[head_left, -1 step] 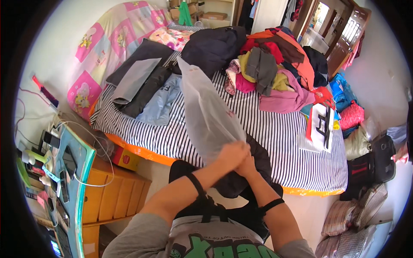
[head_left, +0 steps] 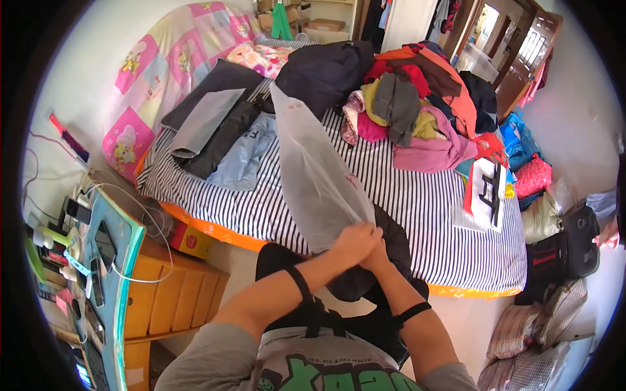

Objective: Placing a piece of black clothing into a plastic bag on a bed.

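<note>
A frosted, see-through plastic bag (head_left: 319, 182) stretches from my hands out over the near side of the bed. My left hand (head_left: 355, 244) is closed on its near end. Right against it, my right hand (head_left: 375, 253) is closed too; its fingers are partly hidden, and it seems to grip the same gathered plastic. Black puffy clothing (head_left: 393, 238) lies under and beside my hands at the bed's edge, partly over my lap. Left of the bag lie a folded light blue garment (head_left: 238, 156), a black folded garment (head_left: 218, 140) and another frosted bag (head_left: 207, 124).
A striped bed (head_left: 424, 221) fills the middle, with a large dark jacket (head_left: 326, 72) and a heap of clothes (head_left: 411, 98) at its far side. A white paper bag (head_left: 488, 189) lies at right. A cluttered desk (head_left: 117, 254) stands left; plaid bags (head_left: 521, 332) sit right.
My two hands have shifted slightly down toward me, pulling the near end of the plastic bag along. The rest of the scene has stayed put.
</note>
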Demonstrator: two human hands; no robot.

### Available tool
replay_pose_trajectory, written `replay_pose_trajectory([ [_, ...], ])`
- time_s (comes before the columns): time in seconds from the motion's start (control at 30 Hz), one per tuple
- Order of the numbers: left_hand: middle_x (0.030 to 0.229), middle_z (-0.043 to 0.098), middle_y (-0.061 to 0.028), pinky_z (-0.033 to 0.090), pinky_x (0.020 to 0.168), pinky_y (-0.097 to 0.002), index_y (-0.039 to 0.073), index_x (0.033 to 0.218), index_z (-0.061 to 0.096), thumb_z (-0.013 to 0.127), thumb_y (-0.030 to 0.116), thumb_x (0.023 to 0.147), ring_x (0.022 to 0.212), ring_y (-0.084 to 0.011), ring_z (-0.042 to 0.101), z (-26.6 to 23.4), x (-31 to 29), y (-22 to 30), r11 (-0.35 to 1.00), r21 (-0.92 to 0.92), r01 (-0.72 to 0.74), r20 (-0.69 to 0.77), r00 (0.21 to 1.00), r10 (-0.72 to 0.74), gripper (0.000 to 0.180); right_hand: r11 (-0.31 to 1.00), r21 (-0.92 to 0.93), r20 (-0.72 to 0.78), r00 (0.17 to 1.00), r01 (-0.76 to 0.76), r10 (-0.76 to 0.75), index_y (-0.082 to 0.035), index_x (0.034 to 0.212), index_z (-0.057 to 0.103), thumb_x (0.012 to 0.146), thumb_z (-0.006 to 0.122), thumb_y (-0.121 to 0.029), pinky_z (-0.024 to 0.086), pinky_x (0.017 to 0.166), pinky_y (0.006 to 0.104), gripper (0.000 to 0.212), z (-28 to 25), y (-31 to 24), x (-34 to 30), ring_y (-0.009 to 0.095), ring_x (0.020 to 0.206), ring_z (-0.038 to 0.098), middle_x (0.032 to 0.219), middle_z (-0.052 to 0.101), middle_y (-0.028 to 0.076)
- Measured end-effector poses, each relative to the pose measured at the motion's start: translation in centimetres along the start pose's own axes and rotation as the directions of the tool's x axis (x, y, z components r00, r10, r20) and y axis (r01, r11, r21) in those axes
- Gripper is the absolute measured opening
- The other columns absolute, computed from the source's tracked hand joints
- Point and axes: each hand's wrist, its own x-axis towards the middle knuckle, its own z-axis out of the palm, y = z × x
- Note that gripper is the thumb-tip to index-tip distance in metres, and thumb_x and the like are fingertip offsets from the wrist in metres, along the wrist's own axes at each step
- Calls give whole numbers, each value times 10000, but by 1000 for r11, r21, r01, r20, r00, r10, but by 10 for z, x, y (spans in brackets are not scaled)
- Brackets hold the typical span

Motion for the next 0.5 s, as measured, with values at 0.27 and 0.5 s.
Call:
replay_pose_trajectory([
  [0.27, 948, 586, -120, 545, 756, -391, 16, 994, 578, 582, 108, 803, 900, -297, 631, -9, -31, -1, 996, -32, -89, -29, 996, 88, 213, 858, 417, -349, 925, 299, -152, -34, 1237, 550, 654, 852, -176, 509, 924, 412, 672, -34, 43, -4, 366, 1069, 605, 1171, 595, 191],
  [0.5, 976, 581, -129, 521, 804, -398, 17, 989, 597, 581, 89, 812, 953, -295, 610, -4, -47, 16, 994, -18, -105, -6, 994, 105, 192, 923, -77, -430, 823, 376, -371, -99, 1273, 532, 877, 537, -111, 380, 1013, 521, 396, -41, 21, 39, 345, 1167, 563, 1308, 546, 162],
])
